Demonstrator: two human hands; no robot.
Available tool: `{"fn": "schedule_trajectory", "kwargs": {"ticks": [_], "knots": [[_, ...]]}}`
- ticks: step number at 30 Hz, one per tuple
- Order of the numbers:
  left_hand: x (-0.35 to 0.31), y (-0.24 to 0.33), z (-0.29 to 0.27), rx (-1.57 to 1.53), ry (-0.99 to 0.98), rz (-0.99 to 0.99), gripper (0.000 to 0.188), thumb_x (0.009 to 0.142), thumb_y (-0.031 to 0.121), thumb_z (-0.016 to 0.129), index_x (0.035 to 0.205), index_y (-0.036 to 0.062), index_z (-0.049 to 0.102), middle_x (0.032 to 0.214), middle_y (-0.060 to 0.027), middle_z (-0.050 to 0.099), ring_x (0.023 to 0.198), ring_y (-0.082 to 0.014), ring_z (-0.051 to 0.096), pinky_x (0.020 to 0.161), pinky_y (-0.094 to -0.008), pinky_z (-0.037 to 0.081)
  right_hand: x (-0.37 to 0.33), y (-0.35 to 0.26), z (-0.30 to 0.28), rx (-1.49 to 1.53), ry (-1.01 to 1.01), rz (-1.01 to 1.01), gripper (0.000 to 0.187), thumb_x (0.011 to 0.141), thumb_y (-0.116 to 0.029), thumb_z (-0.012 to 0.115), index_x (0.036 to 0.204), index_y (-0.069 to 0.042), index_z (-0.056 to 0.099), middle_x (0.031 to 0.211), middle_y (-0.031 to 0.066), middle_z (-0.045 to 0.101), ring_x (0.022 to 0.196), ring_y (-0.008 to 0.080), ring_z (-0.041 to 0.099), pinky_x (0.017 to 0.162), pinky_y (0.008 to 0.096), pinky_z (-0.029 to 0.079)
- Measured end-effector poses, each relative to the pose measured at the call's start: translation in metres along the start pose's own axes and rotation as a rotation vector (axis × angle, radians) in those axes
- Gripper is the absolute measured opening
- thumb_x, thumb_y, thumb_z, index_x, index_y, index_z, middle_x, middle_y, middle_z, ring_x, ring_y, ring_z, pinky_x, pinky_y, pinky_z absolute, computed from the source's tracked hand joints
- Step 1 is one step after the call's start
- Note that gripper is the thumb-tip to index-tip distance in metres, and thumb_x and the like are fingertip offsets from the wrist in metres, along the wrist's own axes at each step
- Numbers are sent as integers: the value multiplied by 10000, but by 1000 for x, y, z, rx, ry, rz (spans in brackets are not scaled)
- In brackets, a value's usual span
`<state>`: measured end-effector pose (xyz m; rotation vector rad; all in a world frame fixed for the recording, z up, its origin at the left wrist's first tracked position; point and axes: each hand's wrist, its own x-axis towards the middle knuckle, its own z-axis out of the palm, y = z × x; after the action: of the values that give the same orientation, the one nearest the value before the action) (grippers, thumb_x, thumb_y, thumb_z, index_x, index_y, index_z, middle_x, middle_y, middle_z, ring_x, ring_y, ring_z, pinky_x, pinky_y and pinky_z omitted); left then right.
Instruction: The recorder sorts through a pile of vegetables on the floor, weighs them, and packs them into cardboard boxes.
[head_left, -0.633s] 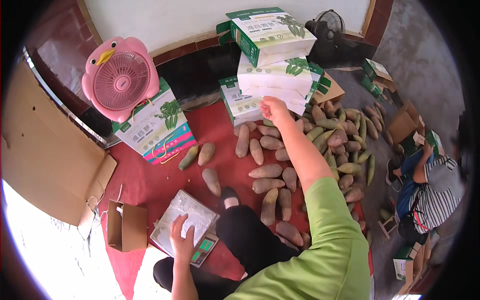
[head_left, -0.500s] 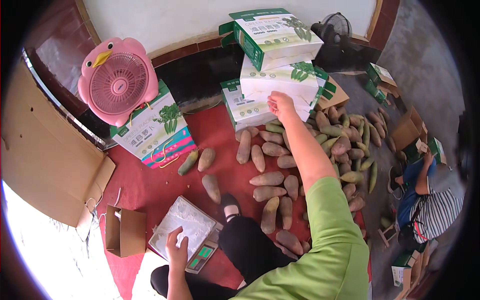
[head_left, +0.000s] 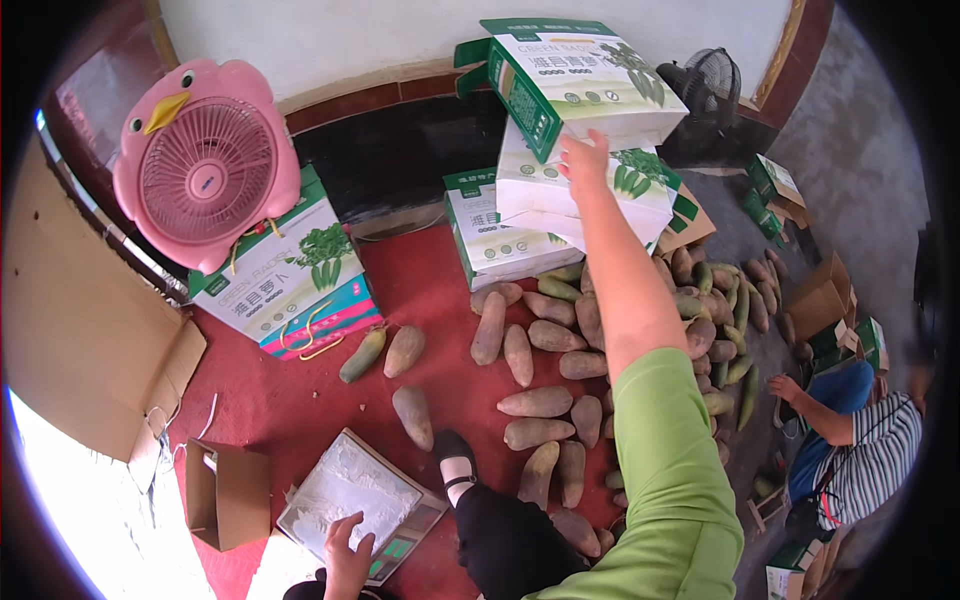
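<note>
My right hand (head_left: 586,160) is stretched out to the stacked cartons, fingers parted at the lower front edge of the top carton (head_left: 600,85). That white-and-green carton lies on its side, with green flaps standing out at its left end. Whether the fingers press on it I cannot tell. Beneath it sits a second carton (head_left: 540,190), and a third carton (head_left: 500,240) is at the bottom left. My left hand (head_left: 348,558), holding nothing, hovers by the near edge of a digital scale (head_left: 360,490) with its fingers loosely bent apart.
Long radishes (head_left: 535,402) cover the red mat (head_left: 290,390), heaped more thickly at right. A pink fan (head_left: 207,170) rests against a carton (head_left: 290,270) at left. A small brown box (head_left: 240,490) stands beside the scale. At far right sits another person (head_left: 865,440) among open boxes.
My right hand has risen from in front of the second carton to the top carton's lower edge. The view has shifted slightly; my left hand stays by the scale.
</note>
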<state>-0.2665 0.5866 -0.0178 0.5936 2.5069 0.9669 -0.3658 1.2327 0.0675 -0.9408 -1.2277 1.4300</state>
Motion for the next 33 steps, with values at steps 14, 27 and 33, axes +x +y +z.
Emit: {"fn": "schedule_trajectory", "kwargs": {"ticks": [14,27,33], "knots": [[8,1,8,14,-65,-24,378,736,60,673,1111,37,636,1049,-137,635,967,-279,613,765,-359,505,-53,10,72,-247,-562,-390,571,721,-197,715,1233,-7,546,1157,176,614,976,263,626,830,347,508],[14,2,11,66,-121,-19,398,732,50,688,1125,46,629,1076,-157,620,973,-300,608,758,-359,526,7,52,21,349,-95,437,509,918,-282,596,1283,20,407,1219,225,429,896,327,589,723,424,552],[21,4,11,64,-160,-43,408,734,53,691,1136,48,625,1090,-155,614,968,-298,612,744,-345,533,14,51,32,343,-29,387,593,883,-287,652,1287,47,373,1133,202,451,887,305,592,682,406,552]]}}
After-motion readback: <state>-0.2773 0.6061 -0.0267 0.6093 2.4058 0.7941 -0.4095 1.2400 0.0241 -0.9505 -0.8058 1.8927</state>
